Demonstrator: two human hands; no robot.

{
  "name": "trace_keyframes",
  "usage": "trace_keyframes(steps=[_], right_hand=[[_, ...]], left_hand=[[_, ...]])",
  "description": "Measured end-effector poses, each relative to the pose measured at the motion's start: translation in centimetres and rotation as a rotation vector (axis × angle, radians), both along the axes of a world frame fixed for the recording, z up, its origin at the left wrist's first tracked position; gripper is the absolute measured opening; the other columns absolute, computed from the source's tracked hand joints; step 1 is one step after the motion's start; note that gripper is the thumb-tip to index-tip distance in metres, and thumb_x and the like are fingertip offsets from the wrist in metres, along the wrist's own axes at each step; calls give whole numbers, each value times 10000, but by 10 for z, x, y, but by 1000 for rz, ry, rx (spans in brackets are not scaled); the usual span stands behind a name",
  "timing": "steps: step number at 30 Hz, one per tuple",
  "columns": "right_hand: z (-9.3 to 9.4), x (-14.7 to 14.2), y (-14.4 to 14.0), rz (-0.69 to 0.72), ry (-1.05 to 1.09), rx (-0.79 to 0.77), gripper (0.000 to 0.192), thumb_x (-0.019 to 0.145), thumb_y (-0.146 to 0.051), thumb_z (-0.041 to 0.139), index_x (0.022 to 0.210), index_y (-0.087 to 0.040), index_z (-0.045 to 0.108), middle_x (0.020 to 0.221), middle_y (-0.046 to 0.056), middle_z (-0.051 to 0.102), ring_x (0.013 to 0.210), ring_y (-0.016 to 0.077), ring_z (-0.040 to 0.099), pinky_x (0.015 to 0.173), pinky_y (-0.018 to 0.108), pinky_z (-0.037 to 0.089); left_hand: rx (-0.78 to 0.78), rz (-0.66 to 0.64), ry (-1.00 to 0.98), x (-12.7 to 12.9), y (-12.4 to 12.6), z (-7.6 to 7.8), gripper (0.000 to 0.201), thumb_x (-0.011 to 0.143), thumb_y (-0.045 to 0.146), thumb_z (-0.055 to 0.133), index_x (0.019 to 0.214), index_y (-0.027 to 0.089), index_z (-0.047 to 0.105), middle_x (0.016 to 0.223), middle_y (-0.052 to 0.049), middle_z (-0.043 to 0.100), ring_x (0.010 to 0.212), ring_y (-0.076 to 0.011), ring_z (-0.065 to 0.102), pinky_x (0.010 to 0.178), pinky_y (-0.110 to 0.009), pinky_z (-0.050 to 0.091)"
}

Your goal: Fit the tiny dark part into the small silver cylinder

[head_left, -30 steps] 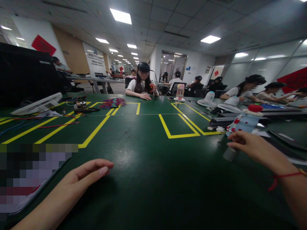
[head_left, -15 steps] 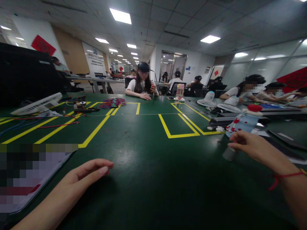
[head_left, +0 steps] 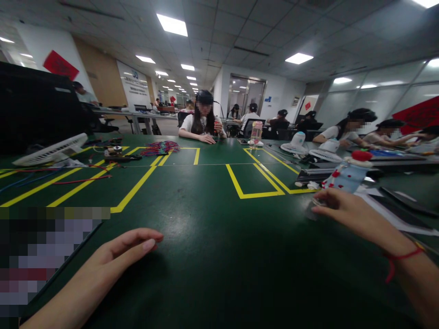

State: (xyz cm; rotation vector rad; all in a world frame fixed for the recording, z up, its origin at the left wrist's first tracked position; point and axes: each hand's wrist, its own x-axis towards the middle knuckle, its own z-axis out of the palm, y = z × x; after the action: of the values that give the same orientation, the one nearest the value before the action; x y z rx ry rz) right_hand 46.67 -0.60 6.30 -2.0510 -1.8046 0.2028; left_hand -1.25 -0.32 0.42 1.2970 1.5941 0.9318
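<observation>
My right hand [head_left: 338,206] is closed, thumb and fingers pinching the top of a small clear, see-through container [head_left: 310,212] like a little jar. It is blurred, and I cannot tell whether it touches the table. Just behind that hand stands a light-blue patterned bottle or pouch [head_left: 348,177] with a red knitted top. At the lower left, my left hand [head_left: 128,249] lies above the green table [head_left: 212,237], holding nothing, its fingers loosely stretched and the thumb a little apart. Beside its forearm is a blurred-out flat screen or sheet [head_left: 51,256].
Yellow tape [head_left: 262,195] marks boxes on the table. A white fan [head_left: 51,150], loose wires [head_left: 161,147] and small parts lie at left. To the right are small fans [head_left: 295,144], metal rails [head_left: 313,175] and papers [head_left: 384,208]. A person [head_left: 204,121] sits opposite, near a pink-topped bottle [head_left: 256,132].
My right hand has moved left and slightly away from me, carrying the small clear container. My left hand has hardly moved.
</observation>
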Motion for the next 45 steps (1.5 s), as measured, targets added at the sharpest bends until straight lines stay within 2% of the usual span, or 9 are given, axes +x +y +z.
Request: trace_keyframes(steps=[4,9,13,18,25,34,38,42,45], right_hand=[[-8,-82,-9,288,127,163,395,856,-432,509,1192,-225,498,1153,52,571,995,139,566,874,284,464],[-30,-184,-30,804,276,170,294,855,-266,529,1141,-203,507,1138,54,557,1035,126,512,925,284,433],[-55,-220,-33,872,358,179,356,805,-239,538,1154,-193,482,1095,57,559,1010,149,498,917,324,421],[-73,-224,-29,730,537,65,614,696,-324,677,1230,-198,402,1123,63,546,977,154,526,852,309,445],[-63,-227,-28,713,652,-70,488,710,-372,693,1092,-176,461,1024,26,597,918,138,551,801,285,439],[-58,-225,-31,663,496,-46,368,708,-312,645,1032,-189,522,949,15,587,809,117,509,696,250,408],[-59,-221,-34,627,425,-20,317,701,-247,582,1000,-179,503,937,18,578,812,120,506,701,257,408],[-64,-219,-38,647,409,16,409,722,-235,568,1119,-206,476,1031,17,562,904,122,514,809,278,427],[-63,-217,-40,686,412,16,489,747,-247,580,1216,-255,441,1121,9,543,993,117,517,896,280,421]], left_hand=[[-22,-131,-13,-3,3,0,413,723,587,620,961,257,690,908,-13,732,919,-281,666,707,-299,530],[189,-385,178,13,-7,-1,256,814,479,582,971,309,692,989,-11,704,985,-270,626,866,-343,494],[330,-501,255,26,-22,-5,238,863,372,550,1072,325,653,1099,-17,667,1074,-270,581,960,-380,453],[414,-547,330,45,-28,2,310,884,340,524,1191,347,571,1164,-18,633,1078,-254,569,949,-371,457],[477,-563,317,73,-21,16,195,898,331,510,1000,301,674,996,-16,645,945,-220,602,833,-327,490],[528,-350,335,55,-18,19,213,871,419,540,839,308,719,930,-12,634,908,-219,602,810,-291,478],[436,-446,472,38,-9,1,201,846,427,580,879,341,759,1042,-20,670,981,-250,608,862,-354,479],[487,-535,683,31,-5,-22,169,825,395,628,940,451,737,1180,15,665,1082,-291,569,909,-469,436],[490,-560,713,32,-6,-25,174,842,434,602,960,464,727,1212,19,656,1100,-295,561,914,-498,431]])
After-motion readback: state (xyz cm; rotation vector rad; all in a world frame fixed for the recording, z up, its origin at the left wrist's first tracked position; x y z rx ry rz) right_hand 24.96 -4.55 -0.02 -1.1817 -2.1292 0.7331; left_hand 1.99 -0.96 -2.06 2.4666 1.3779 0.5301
